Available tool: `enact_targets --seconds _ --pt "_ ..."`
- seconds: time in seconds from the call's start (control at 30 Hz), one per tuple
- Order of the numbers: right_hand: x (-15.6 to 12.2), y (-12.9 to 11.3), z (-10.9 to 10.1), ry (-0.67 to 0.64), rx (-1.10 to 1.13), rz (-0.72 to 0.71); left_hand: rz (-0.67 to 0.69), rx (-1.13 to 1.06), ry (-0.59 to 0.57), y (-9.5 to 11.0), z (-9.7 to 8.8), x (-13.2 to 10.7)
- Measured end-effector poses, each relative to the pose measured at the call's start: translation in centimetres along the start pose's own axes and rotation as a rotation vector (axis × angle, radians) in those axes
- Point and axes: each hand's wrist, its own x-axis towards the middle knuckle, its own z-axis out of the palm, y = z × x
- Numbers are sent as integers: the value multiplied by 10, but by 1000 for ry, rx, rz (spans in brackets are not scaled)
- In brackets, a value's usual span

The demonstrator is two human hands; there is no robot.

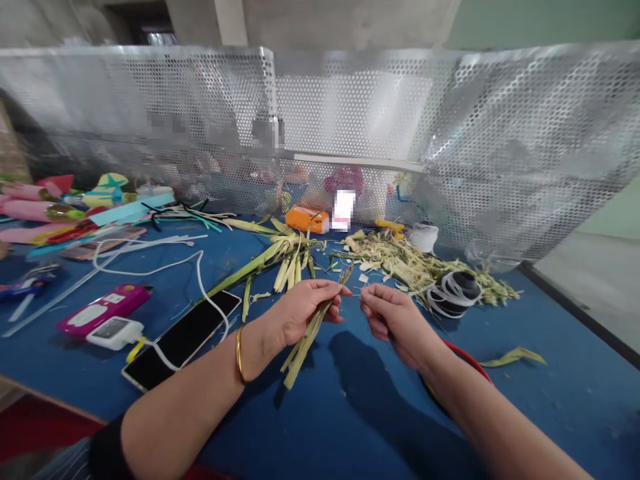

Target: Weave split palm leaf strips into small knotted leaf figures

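Above a blue tabletop (370,433): left hand (316,305), fingers closed around a bundle of dry leaf strips (304,350), which slants toward the wearer. Right hand (393,319), just beside, pinches a fine thread (355,294), barely visible. Beyond it sits a spool of white cord (456,295), touching heaped leaf scraps (400,259).

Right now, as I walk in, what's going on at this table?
A person is working with bare hands over a blue table. The left hand holds a few dry, leafy strips. The right hand, close by, seems to pinch a thin thread. Beyond lie leafy scraps, with a dark roll wound in white cord beside them.
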Motion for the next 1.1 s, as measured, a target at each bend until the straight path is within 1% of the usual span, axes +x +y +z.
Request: enact_targets --seconds 0.1,0.17,0.27,0.4,0.53,0.6,0.7,0.77,0.8,0.87,0.93,0.97,1.03,1.1 --pt "1 -1 -1 45 -116 -41 19 37 39 -1 3 -1" --pt "2 -1 -3 84 -237 -116 29 86 42 -1 3 -1" --pt "3 -1 -7 126 -425 -265 59 191 15 -2 3 -1" --pt "4 0 -12 176 -628 -414 134 373 -6 -2 3 -2" --pt "5 0 -14 222 -704 -457 253 645 19 2 3 -7" --pt "5 0 -16 198 -758 -449 337 817 68 5 2 -9" --pt "1 -2 -18 76 -907 -436 444 1042 173 9 0 -9" --pt "-4 -4 -17 19 -1044 -496 498 1165 207 8 -2 -7" --pt "-7 -5 -17 10 -1122 -550 516 1225 200 7 -3 -6" --pt "-12 -5 -15 19 -1287 -677 536 1332 123 3 -3 -5" --pt "-15 -5 -15 39 -1431 -770 540 1393 -39 0 -3 -4" --pt "-16 -6 -15 45 -1477 -791 545 1399 -134 -2 -3 -4" --pt "-16 -9 -18 25 -1481 -771 565 1372 -304 -3 -2 -5" --pt "-14 -14 -21 -54 -1356 -686 596 1321 -426 -3 -2 -5"
